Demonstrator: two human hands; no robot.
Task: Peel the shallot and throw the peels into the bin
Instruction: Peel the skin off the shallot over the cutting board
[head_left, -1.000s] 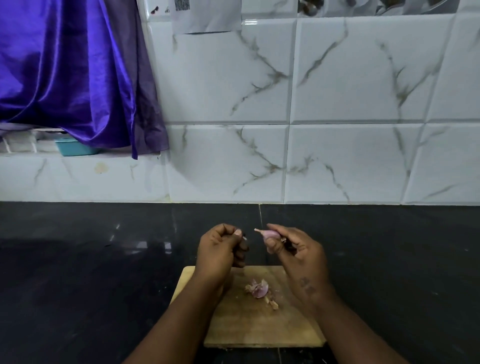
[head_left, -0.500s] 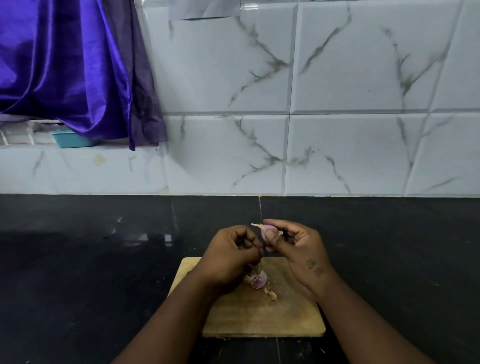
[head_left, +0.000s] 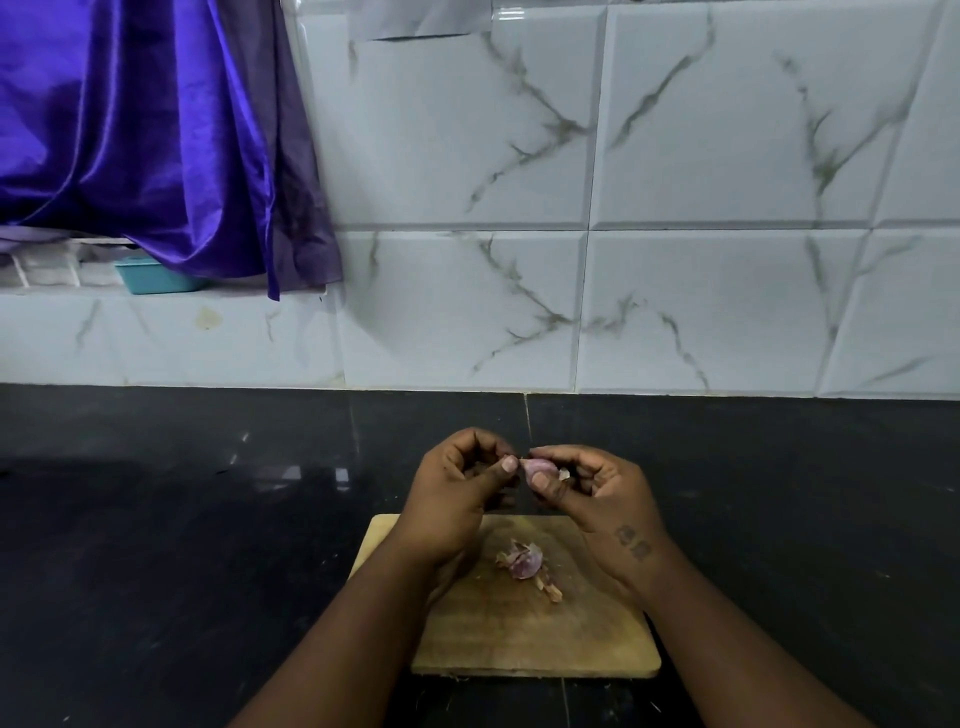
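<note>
A small pale purple shallot (head_left: 537, 467) is pinched between thumb and fingers of my right hand (head_left: 592, 493), held above the far edge of a wooden cutting board (head_left: 519, 639). My left hand (head_left: 457, 493) is right beside it, its thumb and forefinger closed on the shallot's pointed tip. A small pile of purple and brown peels (head_left: 524, 564) lies on the middle of the board, below both hands. No bin is in view.
The board rests on a black stone counter (head_left: 182, 545) that runs to a white marbled tile wall (head_left: 727, 260). At the upper left a purple satin cloth (head_left: 130, 130) hangs over a ledge holding a teal container (head_left: 156, 278).
My left hand, apart from the shallot a second ago, has closed in and now pinches its tip. Both hands stay above the board's far edge; the peel pile has not moved.
</note>
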